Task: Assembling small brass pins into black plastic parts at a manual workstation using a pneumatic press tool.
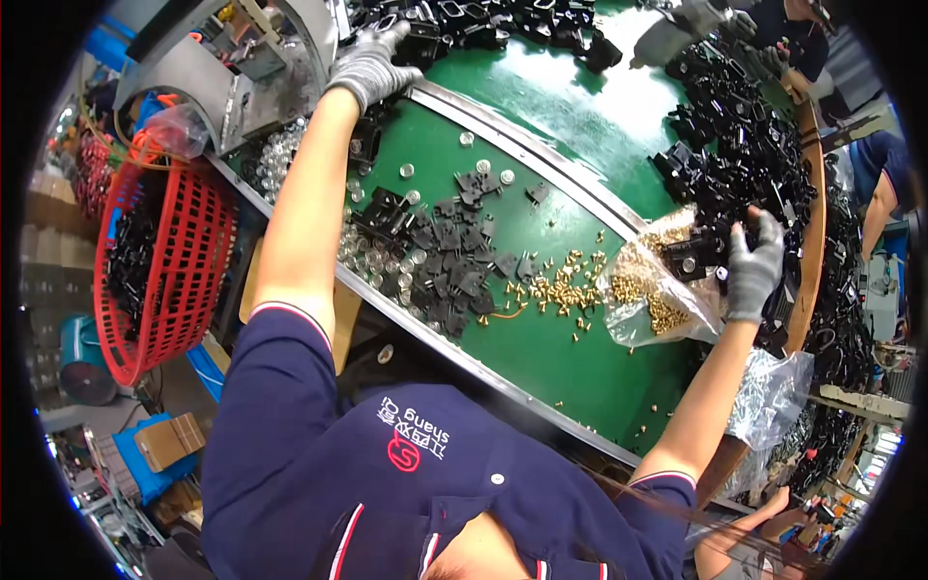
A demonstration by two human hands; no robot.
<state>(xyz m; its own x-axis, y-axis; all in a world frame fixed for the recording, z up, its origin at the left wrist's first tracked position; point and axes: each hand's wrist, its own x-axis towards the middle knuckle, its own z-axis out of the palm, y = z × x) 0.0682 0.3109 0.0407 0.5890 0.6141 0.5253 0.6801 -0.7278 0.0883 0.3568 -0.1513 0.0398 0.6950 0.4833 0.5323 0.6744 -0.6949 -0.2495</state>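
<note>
Two gloved hands are well apart. The left hand (372,70), fingers spread, is just beside black housings (464,21); the right hand (755,266), half curled, meets one black plastic part (690,255) above one clear bag (630,329). I cannot tell whether either grips. Brass screws (570,290) and clear discs (507,177), uncountable, strew one green table (599,372). One red basket (201,242) stands left in the cluttered workshop.

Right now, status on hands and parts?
Left hand by black plastic parts; right hand by black housing; grips unclear. Clear bag of brass-coloured fasteners alongside.
</note>
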